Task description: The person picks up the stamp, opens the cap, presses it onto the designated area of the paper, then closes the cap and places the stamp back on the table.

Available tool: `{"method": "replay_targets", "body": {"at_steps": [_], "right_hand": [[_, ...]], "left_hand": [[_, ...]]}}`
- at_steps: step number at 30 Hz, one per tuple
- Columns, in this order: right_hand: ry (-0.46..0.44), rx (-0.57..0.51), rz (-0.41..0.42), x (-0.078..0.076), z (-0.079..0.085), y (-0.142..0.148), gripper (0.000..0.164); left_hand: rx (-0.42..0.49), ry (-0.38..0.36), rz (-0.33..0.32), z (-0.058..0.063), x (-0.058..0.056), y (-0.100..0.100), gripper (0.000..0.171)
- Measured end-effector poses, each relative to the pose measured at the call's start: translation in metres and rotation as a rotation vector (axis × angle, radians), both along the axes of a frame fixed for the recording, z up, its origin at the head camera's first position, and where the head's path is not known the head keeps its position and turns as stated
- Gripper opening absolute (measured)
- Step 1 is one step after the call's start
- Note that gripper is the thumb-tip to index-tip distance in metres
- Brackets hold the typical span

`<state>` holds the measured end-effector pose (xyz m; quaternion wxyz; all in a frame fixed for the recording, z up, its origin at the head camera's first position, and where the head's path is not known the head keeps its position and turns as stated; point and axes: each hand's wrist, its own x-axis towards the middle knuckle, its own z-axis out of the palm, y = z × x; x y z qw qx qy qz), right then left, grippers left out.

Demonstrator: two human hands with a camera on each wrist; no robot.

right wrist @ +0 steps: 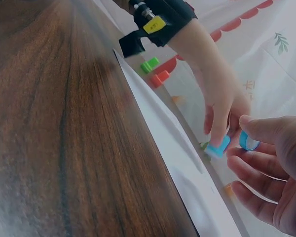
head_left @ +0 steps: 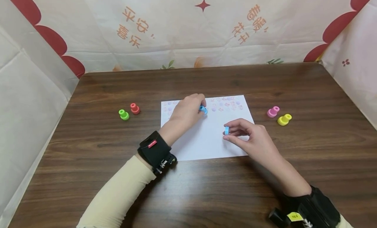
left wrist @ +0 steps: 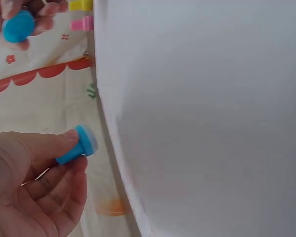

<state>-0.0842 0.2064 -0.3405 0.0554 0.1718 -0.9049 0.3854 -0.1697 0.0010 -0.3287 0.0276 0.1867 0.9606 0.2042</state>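
My left hand [head_left: 187, 111] pinches a blue stamp [left wrist: 81, 145] between thumb and fingers, above the upper part of a white sheet of paper [head_left: 203, 139]. The stamp's pale, whitish end faces the paper in the left wrist view. To the right and nearer me, my right hand [head_left: 250, 136] holds a small round blue cap [head_left: 226, 130] between thumb and fingertips, over the sheet's right side. The cap's pale inside shows in the right wrist view. Rows of small pink and purple printed marks [head_left: 226, 104] run along the sheet's far edge, partly hidden behind my left hand.
Left of the sheet, a green stamp [head_left: 124, 115] and a red stamp [head_left: 134, 108] stand on the brown wooden table [head_left: 88, 139]. A pink stamp [head_left: 273, 112] and a yellow stamp [head_left: 284, 119] stand to its right. A printed white cloth [head_left: 176, 28] hangs behind the table.
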Motion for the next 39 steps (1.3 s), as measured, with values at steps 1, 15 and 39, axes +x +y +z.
{"method": "replay_targets", "body": {"at_steps": [1,15,39], "right_hand": [[-0.004,-0.001,0.0,0.0,0.0,0.0,0.032],[-0.008,-0.026,0.025,-0.001,0.003,-0.011,0.032],[-0.112,-0.109,0.147,0.001,-0.002,-0.046,0.029]], "left_hand": [[0.038,0.003,0.01,0.002,0.002,-0.004,0.021],[0.456,-0.087,0.051,0.005,0.036,-0.049,0.022],[0.682,-0.261,0.0,-0.01,0.077,-0.063,0.02]]}}
